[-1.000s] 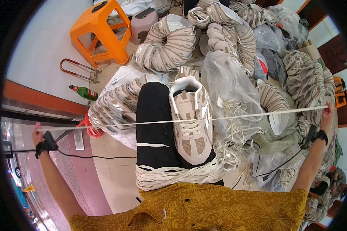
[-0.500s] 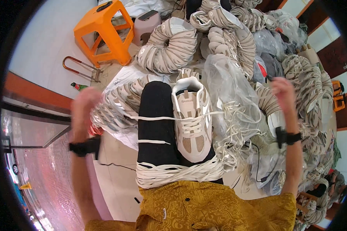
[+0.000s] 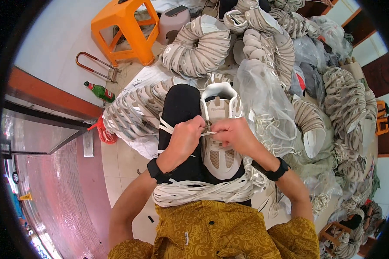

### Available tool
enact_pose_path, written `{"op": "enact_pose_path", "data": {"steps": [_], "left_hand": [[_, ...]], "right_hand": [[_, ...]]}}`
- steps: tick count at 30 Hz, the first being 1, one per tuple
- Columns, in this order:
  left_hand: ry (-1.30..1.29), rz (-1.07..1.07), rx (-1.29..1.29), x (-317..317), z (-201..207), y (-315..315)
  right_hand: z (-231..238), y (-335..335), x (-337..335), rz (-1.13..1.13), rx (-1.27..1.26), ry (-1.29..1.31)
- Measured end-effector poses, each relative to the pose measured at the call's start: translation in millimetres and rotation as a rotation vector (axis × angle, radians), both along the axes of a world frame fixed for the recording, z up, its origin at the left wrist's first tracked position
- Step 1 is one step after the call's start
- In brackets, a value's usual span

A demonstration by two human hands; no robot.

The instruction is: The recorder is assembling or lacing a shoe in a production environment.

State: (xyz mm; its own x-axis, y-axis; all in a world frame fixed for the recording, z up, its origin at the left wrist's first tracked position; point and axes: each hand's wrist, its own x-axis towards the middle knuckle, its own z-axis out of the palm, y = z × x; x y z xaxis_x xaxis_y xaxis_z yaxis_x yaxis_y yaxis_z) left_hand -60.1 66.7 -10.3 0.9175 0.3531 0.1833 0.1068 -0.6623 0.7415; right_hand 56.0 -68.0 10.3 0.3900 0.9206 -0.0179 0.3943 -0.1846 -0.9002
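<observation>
A beige and white sneaker upper (image 3: 222, 162) rests on my black-clad right thigh, toe toward me. My left hand (image 3: 188, 134) pinches a white shoelace (image 3: 166, 125) at the left side of the lacing, and a loop of it lies over my left thigh (image 3: 179, 101). Close against it, my right hand (image 3: 233, 134) grips the shoelace too, fingertips together above the shoe's eyelets. The fingers hide most of the lacing. A bundle of white shoelaces (image 3: 203, 194) lies across my lap.
Stacked shoe uppers (image 3: 196, 45) lie ahead, with more piles at the right. A clear plastic bag (image 3: 263, 99) and tangled laces sit right of the sneaker. An orange stool (image 3: 125, 28), a U-shaped lock (image 3: 97, 67) and a green bottle (image 3: 100, 91) are at the left.
Both hands have come inward from wide out at the sides and now meet over the sneaker's lacing. The shoelace that stretched across both thighs is now gathered at the fingers.
</observation>
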Motion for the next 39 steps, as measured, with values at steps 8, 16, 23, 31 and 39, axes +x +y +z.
{"op": "enact_pose_path", "data": {"steps": [8,16,23,31,39], "left_hand": [[-0.092,-0.067,0.2,-1,-7,-6],[-0.085,-0.124,0.531,1,-1,-19],[0.276,-0.281,0.487,9,22,0],[0.507,-0.216,0.126,25,34,-3],[-0.006,-0.341,0.595,24,26,-14]], "right_hand": [[5,-3,13,-0.084,-0.214,0.641],[3,-14,12,-0.122,-0.168,0.753],[-1,-39,19,-0.322,-0.049,0.462],[-23,-50,16,-0.191,0.139,-0.136],[-25,-45,26,-0.228,0.074,-0.258]]}}
